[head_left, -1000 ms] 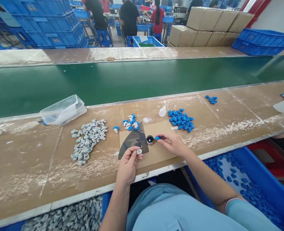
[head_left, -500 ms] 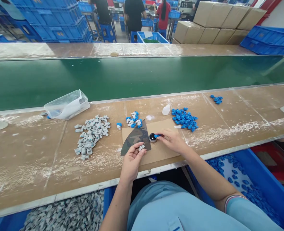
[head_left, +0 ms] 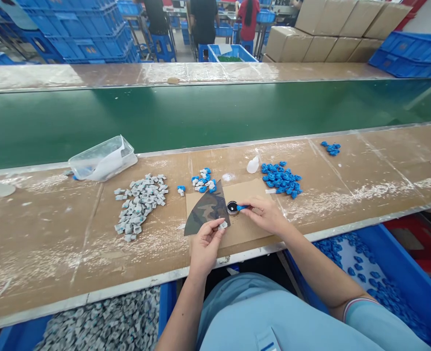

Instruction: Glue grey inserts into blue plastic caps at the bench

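Between the fingers of my left hand (head_left: 208, 242) is a small grey-white plastic part (head_left: 223, 224), above the edge of a dark, fan-shaped sheet (head_left: 204, 213). My right hand (head_left: 262, 214) pinches a small blue plastic part (head_left: 241, 207) at the rim of a small round pot with a black inside (head_left: 232, 208); whether the part touches the pot's contents I cannot tell. Beneath lies a piece of cardboard (head_left: 250, 235). A pile of grey-white parts (head_left: 140, 204) lies to the left, a pile of blue parts (head_left: 282, 179) to the right, and joined blue-and-white pieces (head_left: 203, 181) behind the sheet.
A clear plastic tub (head_left: 104, 158) stands at the back left, before the green conveyor belt (head_left: 215, 107). A small white bottle-like object (head_left: 252, 165) lies near the blue pile. Below the bench edge are a bin of grey parts (head_left: 102, 321) and a bin of blue parts (head_left: 416, 278).
My left hand has shifted right with the grey-white part, closer to the pot. My right hand keeps the blue part at the pot and has moved only slightly right.
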{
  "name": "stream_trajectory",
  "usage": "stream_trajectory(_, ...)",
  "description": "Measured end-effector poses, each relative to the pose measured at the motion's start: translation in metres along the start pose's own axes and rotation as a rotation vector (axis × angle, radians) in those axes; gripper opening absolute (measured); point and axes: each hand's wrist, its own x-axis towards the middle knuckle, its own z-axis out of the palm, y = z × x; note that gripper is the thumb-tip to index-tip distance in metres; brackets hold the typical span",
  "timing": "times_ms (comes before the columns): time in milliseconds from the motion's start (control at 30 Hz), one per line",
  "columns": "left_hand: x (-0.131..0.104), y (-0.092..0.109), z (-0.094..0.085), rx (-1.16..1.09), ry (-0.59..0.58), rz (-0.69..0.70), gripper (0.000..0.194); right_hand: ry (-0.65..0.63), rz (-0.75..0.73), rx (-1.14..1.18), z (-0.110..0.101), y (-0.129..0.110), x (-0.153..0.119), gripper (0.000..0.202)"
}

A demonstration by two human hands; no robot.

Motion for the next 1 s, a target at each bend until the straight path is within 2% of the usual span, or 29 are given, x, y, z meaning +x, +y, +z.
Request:
stream_trajectory(167,0.000,0.000,0.000,0.068,-0.006,0.077,0.024,-0.046,0.008,0.167,0.012,-0.017,-0.007,0.017)
stream_trajectory(267,0.000,-0.001,0.001,0.019,-0.013,0.062,0.025,-0.082,-0.020,0.195,0.020,-0.022,-0.007,0.017)
stream_trajectory(400,-0.002,-0.003,0.003,-0.090,-0.041,0.000,0.037,-0.109,-0.047,0.194,0.023,-0.020,-0.007,0.016)
stream_trajectory(700,-0.004,0.003,0.003,-0.068,-0.147,-0.014,0.031,-0.225,-0.042,0.175,0.016,-0.012,-0.010,0.015)
stream_trajectory(1000,-0.003,0.004,0.005,-0.101,-0.069,-0.050,0.036,-0.041,0.064,0.305,0.038,-0.008,-0.027,0.020)
